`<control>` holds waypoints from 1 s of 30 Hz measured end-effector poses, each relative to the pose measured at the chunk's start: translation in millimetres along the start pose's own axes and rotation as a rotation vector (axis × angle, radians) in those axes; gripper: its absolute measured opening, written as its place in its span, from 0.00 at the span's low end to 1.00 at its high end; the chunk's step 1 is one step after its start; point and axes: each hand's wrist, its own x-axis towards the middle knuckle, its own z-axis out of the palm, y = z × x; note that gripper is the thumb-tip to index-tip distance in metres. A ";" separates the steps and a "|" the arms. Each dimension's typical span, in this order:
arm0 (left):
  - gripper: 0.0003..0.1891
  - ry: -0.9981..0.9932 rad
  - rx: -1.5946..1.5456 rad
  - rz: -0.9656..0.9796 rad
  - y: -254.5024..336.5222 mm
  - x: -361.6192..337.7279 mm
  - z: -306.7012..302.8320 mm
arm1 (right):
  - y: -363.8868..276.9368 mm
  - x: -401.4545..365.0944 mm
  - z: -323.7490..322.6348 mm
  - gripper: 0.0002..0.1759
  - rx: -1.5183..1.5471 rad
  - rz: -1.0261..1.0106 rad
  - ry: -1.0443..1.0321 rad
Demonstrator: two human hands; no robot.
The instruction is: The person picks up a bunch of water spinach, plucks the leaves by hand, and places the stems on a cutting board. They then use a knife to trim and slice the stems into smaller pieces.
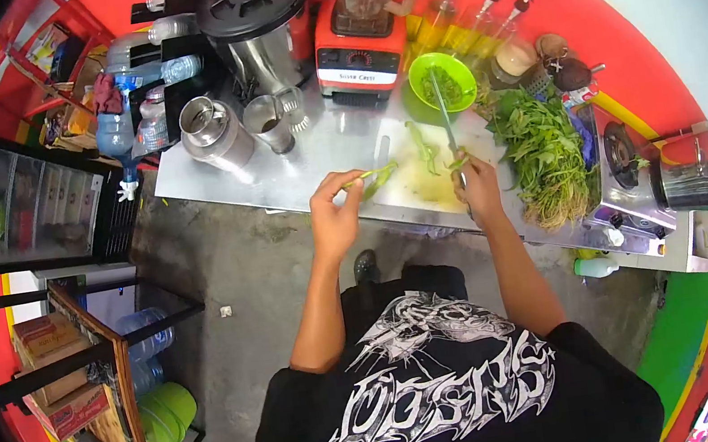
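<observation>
My left hand [339,214] pinches a long, thin green pepper [380,177] at the near left edge of the white cutting board [402,198]. My right hand [480,189] is closed round a knife [446,117], its blade pointing away from me and overlapping the bowl in this view. Some green pieces [459,159] show right at the right-hand fingers. Another long green pepper [423,146] lies on the board between my hands. Behind the board stands a bright green bowl [464,90] with chopped greens [439,82] inside.
A leafy bunch with roots [548,153] lies right of the board, before a stove [623,149] with a metal pot [690,181]. A red blender [358,57], oil bottles [471,24], a metal jug [215,132] and a lidded steel container [262,48] line the counter.
</observation>
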 end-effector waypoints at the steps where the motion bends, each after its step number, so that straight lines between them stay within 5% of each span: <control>1: 0.08 -0.012 -0.037 -0.009 -4.4 0.3 -2.0 | 2.0 0.7 3.6 0.13 0.090 0.073 -0.049; 4: 0.08 0.022 -0.180 -0.138 -11.2 0.5 -1.5 | 23.2 10.1 13.1 0.15 0.175 0.178 -0.128; 7: 0.07 0.017 -0.193 -0.118 -12.7 0.9 2.6 | 37.1 22.8 21.3 0.23 0.352 0.491 -0.280; 14: 0.08 -0.005 -0.169 -0.028 -8.0 2.7 11.3 | 41.1 51.6 12.1 0.22 0.337 0.615 -0.428; 19: 0.07 -0.021 -0.131 -0.095 0.0 5.7 7.9 | 9.7 15.5 12.4 0.21 0.134 0.504 -0.240; 25: 0.07 -0.047 -0.124 -0.004 -17.9 8.3 12.0 | -8.3 -26.3 3.5 0.19 0.222 0.201 -0.283; 30: 0.07 -0.091 -0.163 -0.107 -11.4 14.0 24.2 | -12.9 -47.8 3.4 0.22 0.209 0.049 -0.430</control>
